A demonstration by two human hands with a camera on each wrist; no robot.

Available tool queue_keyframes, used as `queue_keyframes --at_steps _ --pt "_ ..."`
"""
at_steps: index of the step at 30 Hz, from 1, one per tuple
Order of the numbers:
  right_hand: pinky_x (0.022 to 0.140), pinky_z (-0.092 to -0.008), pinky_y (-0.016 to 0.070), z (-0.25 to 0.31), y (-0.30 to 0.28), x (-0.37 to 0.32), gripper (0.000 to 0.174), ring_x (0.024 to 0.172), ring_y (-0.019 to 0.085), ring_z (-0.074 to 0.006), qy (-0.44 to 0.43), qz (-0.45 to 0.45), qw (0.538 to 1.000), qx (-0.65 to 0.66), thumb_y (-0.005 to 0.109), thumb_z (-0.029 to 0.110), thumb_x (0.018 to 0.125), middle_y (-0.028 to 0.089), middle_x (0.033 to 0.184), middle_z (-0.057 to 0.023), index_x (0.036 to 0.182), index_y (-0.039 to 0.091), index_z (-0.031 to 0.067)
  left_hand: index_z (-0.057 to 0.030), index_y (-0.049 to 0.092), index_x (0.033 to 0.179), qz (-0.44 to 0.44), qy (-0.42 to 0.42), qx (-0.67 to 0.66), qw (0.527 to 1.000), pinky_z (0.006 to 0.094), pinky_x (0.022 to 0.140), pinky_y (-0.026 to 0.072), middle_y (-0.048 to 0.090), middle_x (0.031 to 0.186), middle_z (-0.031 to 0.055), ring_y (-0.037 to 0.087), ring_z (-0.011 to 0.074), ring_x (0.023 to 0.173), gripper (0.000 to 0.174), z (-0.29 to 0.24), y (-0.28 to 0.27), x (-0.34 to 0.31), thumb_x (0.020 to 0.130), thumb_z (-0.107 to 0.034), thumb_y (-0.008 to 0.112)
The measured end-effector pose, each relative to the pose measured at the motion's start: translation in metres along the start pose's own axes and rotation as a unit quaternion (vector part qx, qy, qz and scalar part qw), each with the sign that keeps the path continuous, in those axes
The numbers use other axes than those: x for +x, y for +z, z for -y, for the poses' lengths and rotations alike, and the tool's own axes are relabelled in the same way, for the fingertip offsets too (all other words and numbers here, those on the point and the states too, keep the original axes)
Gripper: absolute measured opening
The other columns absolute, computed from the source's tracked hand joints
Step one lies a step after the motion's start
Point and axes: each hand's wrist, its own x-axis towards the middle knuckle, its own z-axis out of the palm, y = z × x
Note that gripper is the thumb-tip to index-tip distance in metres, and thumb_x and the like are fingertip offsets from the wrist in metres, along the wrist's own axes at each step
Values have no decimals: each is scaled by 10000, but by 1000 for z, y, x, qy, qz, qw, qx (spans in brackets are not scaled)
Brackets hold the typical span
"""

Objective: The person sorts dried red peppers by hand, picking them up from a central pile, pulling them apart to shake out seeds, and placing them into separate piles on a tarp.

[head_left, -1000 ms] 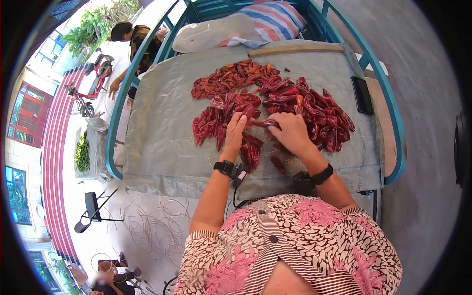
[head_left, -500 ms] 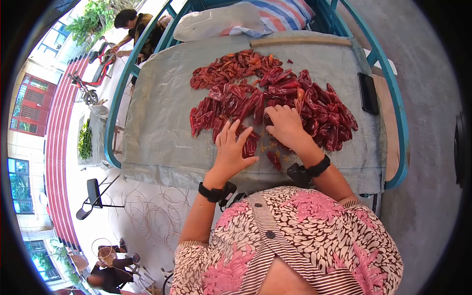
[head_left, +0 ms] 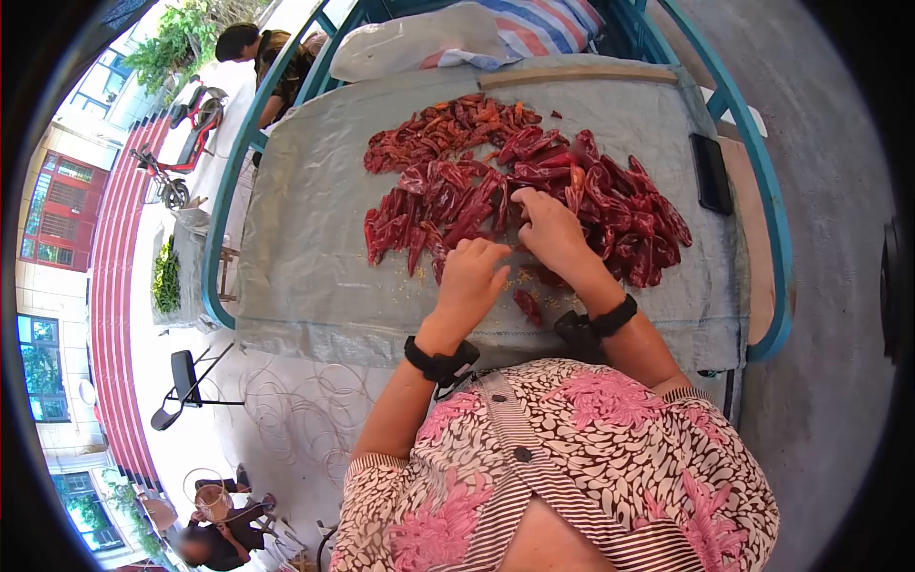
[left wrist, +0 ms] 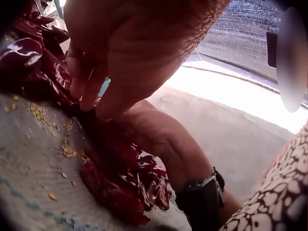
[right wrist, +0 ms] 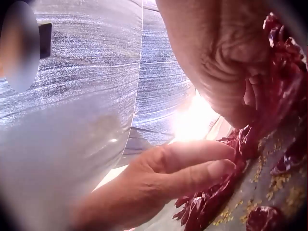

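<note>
Wrinkled dark red dried chili peppers lie in heaps on a grey woven sheet (head_left: 305, 257). My right hand (head_left: 558, 234) is at the near edge of the right heap (head_left: 634, 224), fingers bent down round a dried chili pepper (right wrist: 285, 98) that its back hides in the head view. My left hand (head_left: 472, 286) hovers just left of it, fingers loosely bent toward the right hand. In the right wrist view the left thumb and finger stand apart beside the peppers. Under the hands lies one short chili pepper (head_left: 527, 307) among scattered yellow seeds (right wrist: 231, 211).
A far heap of smaller orange-red pieces (head_left: 448, 133) and a left heap (head_left: 400, 219) share the sheet. A phone (head_left: 710, 173) lies at its right side. Blue rails (head_left: 762, 210) border the cart, with a wooden strip (head_left: 581, 73) and sacks (head_left: 419, 48) behind.
Both hands met at a chili pepper a second ago. The left hand then drew back with fingers spread; now it is again nearer the right hand, fingers bent.
</note>
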Motion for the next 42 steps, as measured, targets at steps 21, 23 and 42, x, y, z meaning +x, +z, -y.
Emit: queue_keyframes --at_steps 21,23,42 --pt "844 -379 519 4 -82 -33 314 956 654 -251 -37 -15 999 20 718 97 856 688 1014 -94 1166 672 73 -101 668 1076 -71 -173 28 982 474 688 501 679 796 116 673 357 759 230 2 -15 9 887 -217 728" --pt "886 -405 497 5 -78 -41 325 995 637 -274 -63 -21 994 -85 742 123 832 681 1011 -91 1148 678 90 -91 664 1115 -115 -242 28 963 482 657 503 689 785 117 681 366 740 252 6 -25 9 911 -227 720" --pt "957 -404 500 33 -60 -42 379 1065 636 -315 -11 -44 995 86 717 52 841 702 1106 -127 1215 660 43 -98 642 1278 -60 -33 -13 998 399 800 549 713 1099 115 684 310 962 433 -4 -8 12 873 -199 760"
